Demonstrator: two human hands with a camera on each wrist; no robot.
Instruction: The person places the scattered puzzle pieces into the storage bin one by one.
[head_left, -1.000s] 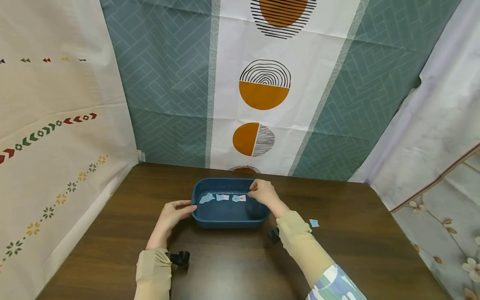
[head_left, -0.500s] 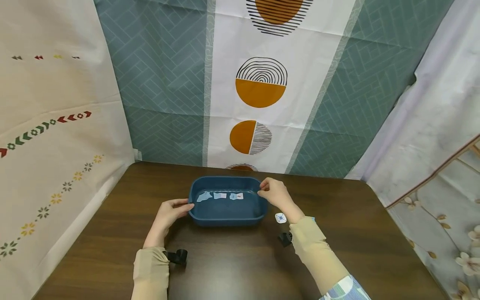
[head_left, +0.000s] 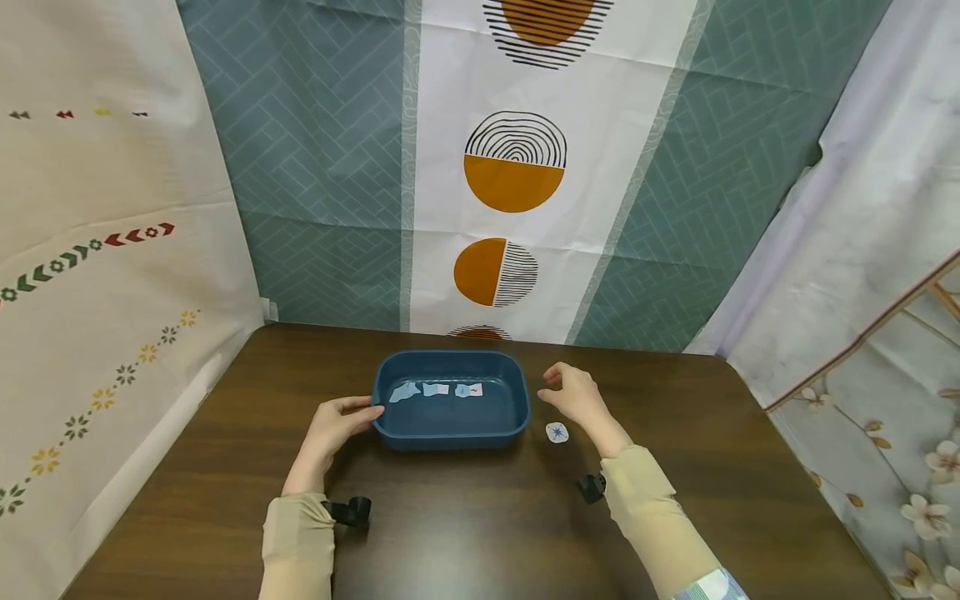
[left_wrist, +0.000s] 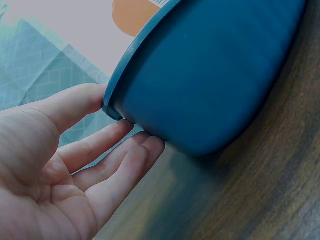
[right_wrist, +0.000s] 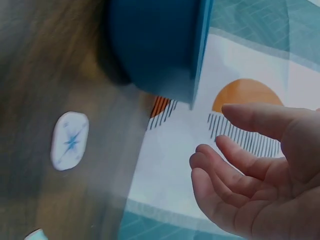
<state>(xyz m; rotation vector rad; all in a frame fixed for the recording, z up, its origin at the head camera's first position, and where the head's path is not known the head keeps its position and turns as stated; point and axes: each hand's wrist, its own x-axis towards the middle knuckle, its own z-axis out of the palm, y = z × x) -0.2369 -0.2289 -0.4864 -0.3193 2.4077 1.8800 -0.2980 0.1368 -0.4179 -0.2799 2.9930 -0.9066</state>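
Observation:
A dark blue plastic tub (head_left: 450,442) with rounded corners stands on the wooden table. My left hand (head_left: 335,427) pinches its left rim, thumb on the rim and fingers below it against the outer wall (left_wrist: 210,75). Inside lie a light blue cutout (head_left: 405,392) and two blue-and-white paper pieces (head_left: 436,389), side by side. Just off the tub's right end, my right hand (head_left: 576,397) is in the air, fingers loosely bent and holding nothing. Below it on the table lies a white rounded sticker (right_wrist: 70,141) with a blue star-like compass design.
The brown wooden table (head_left: 450,533) runs back to a green and white patterned curtain (head_left: 330,208). Pale cloths hang at left and right. A small light piece (right_wrist: 36,235) shows at the bottom edge of the right wrist view. Black wrist cameras (head_left: 352,511) sit on both wrists.
My right hand has moved out of the tub to the right, past its rim, uncovering the white sticker on the table. My left hand has kept its hold on the rim.

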